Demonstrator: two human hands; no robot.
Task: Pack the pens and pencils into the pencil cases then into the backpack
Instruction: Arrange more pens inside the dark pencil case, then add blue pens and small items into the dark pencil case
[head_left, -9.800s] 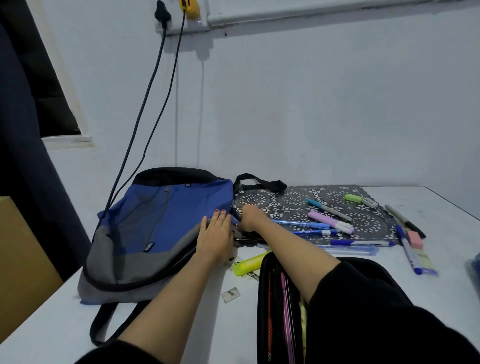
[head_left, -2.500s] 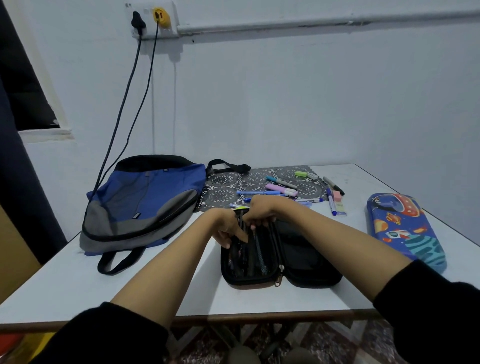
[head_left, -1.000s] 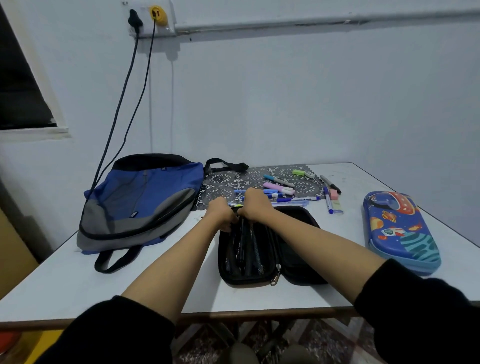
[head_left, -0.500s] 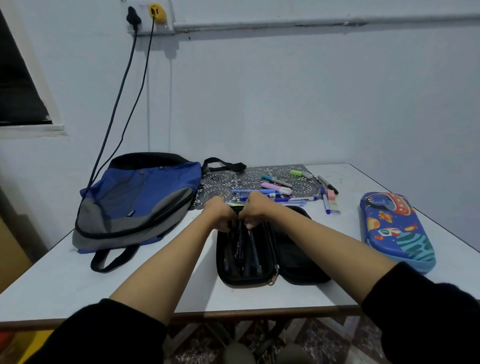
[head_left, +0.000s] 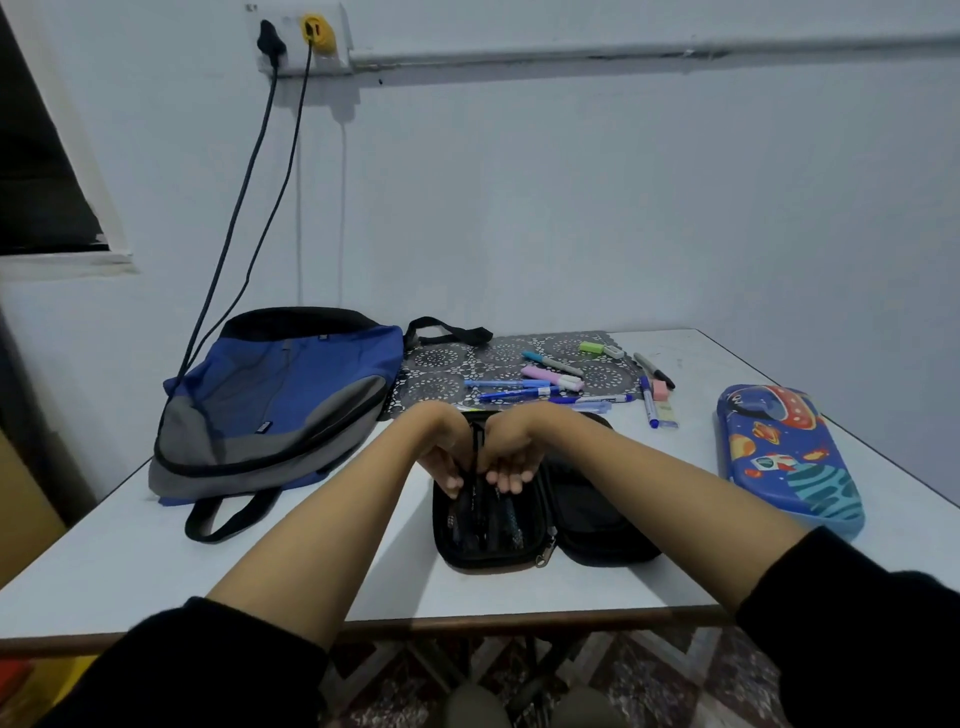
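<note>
My left hand (head_left: 445, 457) and right hand (head_left: 508, 451) sit knuckle to knuckle over the open black pencil case (head_left: 498, 553) on the table (head_left: 130, 561) — both curled round the dark pens (head_left: 485, 517) in its left half — backpack (head_left: 275, 400) lies flat to the left, loose pens (head_left: 511, 385) beyond.

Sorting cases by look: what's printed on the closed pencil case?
The closed pencil case is blue with planets and a rocket; head view.

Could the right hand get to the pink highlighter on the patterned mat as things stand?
Probably yes: the pink highlighter lies uncovered on the mat just beyond the right hand. First that hand must release the pens it grips in the open black pencil case.
</note>
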